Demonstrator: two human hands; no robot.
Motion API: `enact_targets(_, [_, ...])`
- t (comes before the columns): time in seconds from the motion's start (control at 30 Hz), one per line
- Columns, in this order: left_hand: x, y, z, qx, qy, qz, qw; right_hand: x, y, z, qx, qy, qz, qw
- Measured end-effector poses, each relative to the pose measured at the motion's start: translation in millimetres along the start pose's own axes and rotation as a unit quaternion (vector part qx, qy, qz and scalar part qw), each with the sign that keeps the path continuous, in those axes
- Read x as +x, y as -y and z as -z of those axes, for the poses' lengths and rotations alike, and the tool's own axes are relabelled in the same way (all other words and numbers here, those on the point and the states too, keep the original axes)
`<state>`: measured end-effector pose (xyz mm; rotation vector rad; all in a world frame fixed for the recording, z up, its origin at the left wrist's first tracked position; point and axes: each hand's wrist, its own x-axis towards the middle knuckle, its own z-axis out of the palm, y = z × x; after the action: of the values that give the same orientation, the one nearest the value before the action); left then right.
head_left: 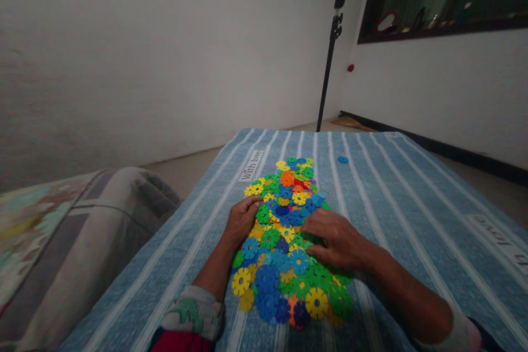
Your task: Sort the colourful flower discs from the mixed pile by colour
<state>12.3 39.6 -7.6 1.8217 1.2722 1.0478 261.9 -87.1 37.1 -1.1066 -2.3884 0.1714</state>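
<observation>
While the left hand (241, 219) rested at the left edge of the pile of notched plastic discs (268, 281), its fingers were curled down onto the green and yellow pieces there, and I could not tell whether they pinched 1 or only pressed on it. The right hand (337, 242) lay palm down on the right side of the same pile, fingers stretched toward the left and closed around nothing that showed.

The pile ran away from the person in a long flat heap between the 2 forearms, down the middle of the striped blue cover (412, 203). The discs looked thin, stiff, light and smooth, so I judged that they would slide over each other readily and scatter under a push. The cut rim looked the natural place to take hold, thumb and forefinger on opposite edges, since a flat face offered little purchase.

1 lone blue disc (343, 160) lay well apart, beyond the far end. A "With love" label (251, 165) sat left of the heap, a grey cushion (111, 225) lay further left, and a light stand (330, 60) stood by the wall.
</observation>
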Motion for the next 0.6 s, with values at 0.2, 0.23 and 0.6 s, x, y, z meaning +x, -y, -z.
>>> enact_targets(0.2, [0.5, 3.8, -1.7, -0.012, -0.005, -0.007, 1.0, 2.6, 9.8, -3.5, -0.036, 0.073, -0.008, 0.997])
enact_targets(0.23, [0.6, 4.0, -1.9, -0.015, -0.006, -0.009, 1.0, 2.6, 10.0, -4.2, -0.036, 0.077, -0.009, 0.996])
enact_targets(0.6, [0.6, 5.7, -3.4, -0.03, -0.007, 0.001, 1.0, -0.2, 4.3, 16.7, 0.024, 0.094, -0.03, 0.995])
